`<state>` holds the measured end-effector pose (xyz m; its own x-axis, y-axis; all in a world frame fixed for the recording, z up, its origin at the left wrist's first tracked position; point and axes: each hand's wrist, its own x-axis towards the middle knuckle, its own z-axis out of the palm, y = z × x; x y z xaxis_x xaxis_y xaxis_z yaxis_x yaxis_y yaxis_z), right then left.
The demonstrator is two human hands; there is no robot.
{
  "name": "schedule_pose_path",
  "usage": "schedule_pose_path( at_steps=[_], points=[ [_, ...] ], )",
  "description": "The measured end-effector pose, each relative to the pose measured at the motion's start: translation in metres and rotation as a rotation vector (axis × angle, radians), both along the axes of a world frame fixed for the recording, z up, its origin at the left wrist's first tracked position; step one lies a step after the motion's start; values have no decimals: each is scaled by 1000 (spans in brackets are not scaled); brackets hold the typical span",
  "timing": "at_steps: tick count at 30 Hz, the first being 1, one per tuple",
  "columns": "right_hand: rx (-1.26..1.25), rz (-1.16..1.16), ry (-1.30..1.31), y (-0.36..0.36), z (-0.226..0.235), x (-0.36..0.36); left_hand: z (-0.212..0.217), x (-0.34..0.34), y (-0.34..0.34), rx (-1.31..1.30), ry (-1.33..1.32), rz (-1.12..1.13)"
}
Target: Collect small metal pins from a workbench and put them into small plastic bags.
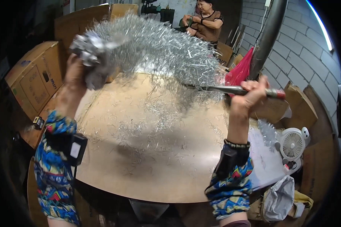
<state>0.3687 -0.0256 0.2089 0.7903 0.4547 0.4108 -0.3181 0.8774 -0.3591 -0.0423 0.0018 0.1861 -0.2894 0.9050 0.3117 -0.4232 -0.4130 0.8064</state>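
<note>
My left hand (75, 70) is raised at the left, closed round a crumpled grey-silver bundle (91, 51); motion blurs it, so its kind is unclear. My right hand (250, 94) grips a long metal-shafted tool (227, 89) with a red band at its outer end. The tool's far end runs into a big heap of thin silvery metal pins (155, 45), which hides its tip. The heap spreads across the far side of the table, and its near edge is smeared by motion. Loose pins (159, 121) lie scattered over the pale wooden tabletop (140, 181) between my arms.
Cardboard boxes (36, 79) stand at the left. On the right are a white fan (292, 144), a grey cloth (279, 198) and a pink plastic bag (240, 70) beside a dark post (271, 34). Another person (208, 22) is at the back, hands raised.
</note>
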Motion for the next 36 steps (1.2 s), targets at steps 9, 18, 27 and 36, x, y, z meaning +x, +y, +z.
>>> schedule_pose_path(
  at_steps=[9,18,27,36],
  points=[
    [-80,-6,-252,23,52,-64,-15,-13,15,-8,223,318],
    [165,-141,-357,24,92,-59,8,-25,19,131,186,275],
    [451,155,-217,35,117,-19,7,-7,35,52,312,280],
    [129,-84,-253,35,91,-34,-19,11,51,27,391,389]
  ],
)
